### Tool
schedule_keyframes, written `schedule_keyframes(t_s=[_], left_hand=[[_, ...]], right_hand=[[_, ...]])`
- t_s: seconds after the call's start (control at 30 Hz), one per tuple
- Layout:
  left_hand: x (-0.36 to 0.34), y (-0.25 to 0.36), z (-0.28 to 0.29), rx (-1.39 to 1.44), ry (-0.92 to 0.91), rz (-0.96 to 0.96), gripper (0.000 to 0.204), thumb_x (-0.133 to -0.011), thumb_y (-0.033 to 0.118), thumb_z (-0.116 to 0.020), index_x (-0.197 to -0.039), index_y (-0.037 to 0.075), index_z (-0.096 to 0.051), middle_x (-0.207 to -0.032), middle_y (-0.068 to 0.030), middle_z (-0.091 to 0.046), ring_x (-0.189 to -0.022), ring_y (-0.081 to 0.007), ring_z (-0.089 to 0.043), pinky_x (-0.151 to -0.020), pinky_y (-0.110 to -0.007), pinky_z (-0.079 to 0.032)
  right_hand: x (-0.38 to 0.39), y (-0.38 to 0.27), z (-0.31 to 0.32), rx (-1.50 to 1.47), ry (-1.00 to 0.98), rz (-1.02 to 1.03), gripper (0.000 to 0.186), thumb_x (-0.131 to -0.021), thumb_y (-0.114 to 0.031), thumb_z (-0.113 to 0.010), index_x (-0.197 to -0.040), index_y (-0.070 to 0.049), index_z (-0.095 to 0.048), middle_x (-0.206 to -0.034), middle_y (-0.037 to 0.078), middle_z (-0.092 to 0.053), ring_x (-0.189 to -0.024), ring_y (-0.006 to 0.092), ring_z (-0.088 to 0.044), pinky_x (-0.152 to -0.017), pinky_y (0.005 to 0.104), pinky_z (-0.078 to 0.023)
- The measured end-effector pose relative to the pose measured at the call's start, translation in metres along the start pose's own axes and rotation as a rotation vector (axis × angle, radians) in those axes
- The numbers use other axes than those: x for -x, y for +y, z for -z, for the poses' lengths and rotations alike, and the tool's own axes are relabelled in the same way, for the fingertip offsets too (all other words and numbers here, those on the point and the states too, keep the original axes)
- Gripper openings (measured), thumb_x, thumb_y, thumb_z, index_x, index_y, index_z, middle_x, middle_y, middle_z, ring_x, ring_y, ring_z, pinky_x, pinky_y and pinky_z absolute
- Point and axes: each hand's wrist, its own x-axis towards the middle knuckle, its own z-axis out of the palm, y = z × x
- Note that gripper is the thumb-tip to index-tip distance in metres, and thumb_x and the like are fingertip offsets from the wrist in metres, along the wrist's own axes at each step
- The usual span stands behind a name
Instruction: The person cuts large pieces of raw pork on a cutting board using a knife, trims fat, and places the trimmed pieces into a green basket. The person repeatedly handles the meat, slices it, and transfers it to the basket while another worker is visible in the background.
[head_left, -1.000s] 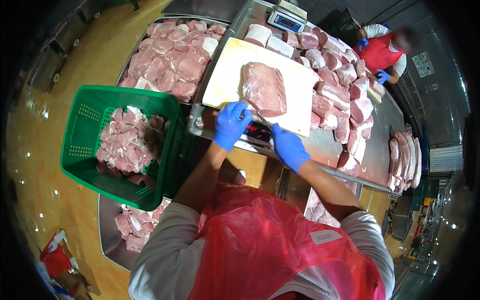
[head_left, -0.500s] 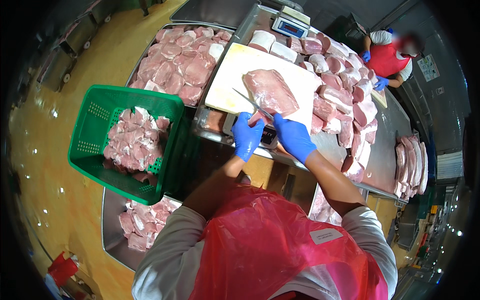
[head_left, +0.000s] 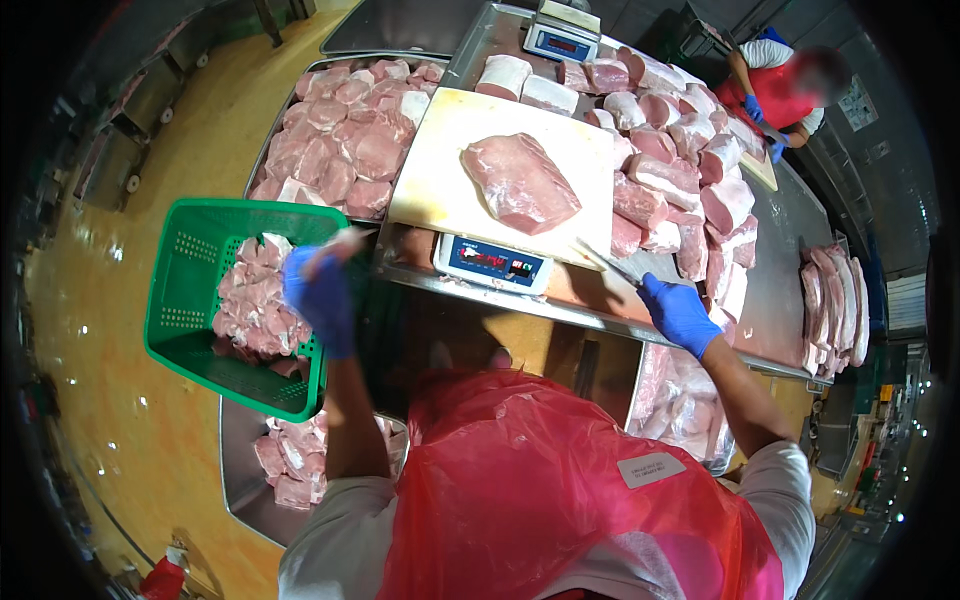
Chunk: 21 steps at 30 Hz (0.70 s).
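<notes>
My left hand [head_left: 322, 303], in a blue glove, is at the right rim of the green basket [head_left: 165, 300] and smeared by motion. A small pinkish meat trimming [head_left: 337, 250] is in its fingers. Inside the basket lies a heap of similar meat trimmings [head_left: 262, 295]. My right hand [head_left: 682, 313], also gloved in blue, is closed on the handle of a knife [head_left: 622, 270], whose blade points up and left toward the cutting board's near right corner. On the white cutting board [head_left: 440, 130] rests one large piece of boneless pork loin [head_left: 522, 183], touched by neither hand.
A scale [head_left: 490, 262] sits below the board's near edge; another scale [head_left: 563, 42] stands at the back. Many loin pieces [head_left: 665, 180] cover the steel table to the right. Left of the board is a bin of meat slices [head_left: 345, 140]. A co-worker [head_left: 780, 90] works at the far right.
My left hand has swung from the board left to the basket with a trimming. My right hand has drawn the knife right, off the meat. The scale's front now shows.
</notes>
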Motion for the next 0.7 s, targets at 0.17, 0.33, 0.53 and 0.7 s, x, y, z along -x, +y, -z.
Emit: schedule_keyframes(t_s=[0.17,0.33,0.53,0.7], left_hand=[[-0.04,0.048,0.017,-0.859,-0.083,-0.242,0.011,-0.086,0.011,-0.069,-0.089,0.002,-0.064,-0.088,-0.0112,-0.065,-0.086,-0.0233,-0.064,-0.07,-0.035,-0.052],[-0.013,0.065,-0.185,-0.257,-0.314,-0.738,0.06,-0.087,0.017,-0.07,-0.141,0.003,-0.049,-0.123,-0.0327,-0.056,-0.107,-0.0448,-0.059,-0.095,-0.047,-0.051],[-0.089,0.086,-0.193,0.263,-0.81,-0.204,0.06,-0.083,0.017,-0.075,-0.136,-0.003,-0.054,-0.116,-0.0247,-0.062,-0.104,-0.0342,-0.064,-0.09,-0.038,-0.053],[-0.047,0.075,-0.172,0.002,-0.397,-0.491,0.037,-0.078,0.012,-0.078,-0.109,-0.003,-0.063,-0.089,-0.013,-0.068,-0.076,-0.0194,-0.064,-0.07,-0.031,-0.054]], right_hand=[[-0.047,-0.012,-0.017,-0.609,0.387,-0.103,0.025,-0.103,-0.023,-0.053,-0.106,0.001,-0.057,-0.089,0.019,-0.068,-0.078,0.0358,-0.067,-0.069,0.0422,-0.051],[-0.146,-0.042,-0.02,-1.235,0.459,-0.027,0.032,-0.103,-0.023,-0.054,-0.119,0.003,-0.064,-0.103,0.005,-0.067,-0.093,0.0126,-0.058,-0.087,0.0288,-0.047],[-0.122,-0.1,-0.021,-1.441,0.33,0.018,0.027,-0.104,-0.022,-0.055,-0.113,0.002,-0.061,-0.095,0.006,-0.066,-0.086,0.0109,-0.06,-0.078,0.0292,-0.049],[-0.083,-0.102,-0.041,-0.923,0.4,-0.157,0.02,-0.104,-0.019,-0.052,-0.097,-0.001,-0.051,-0.066,0.012,-0.062,-0.054,0.0196,-0.061,-0.051,0.0339,-0.048]])
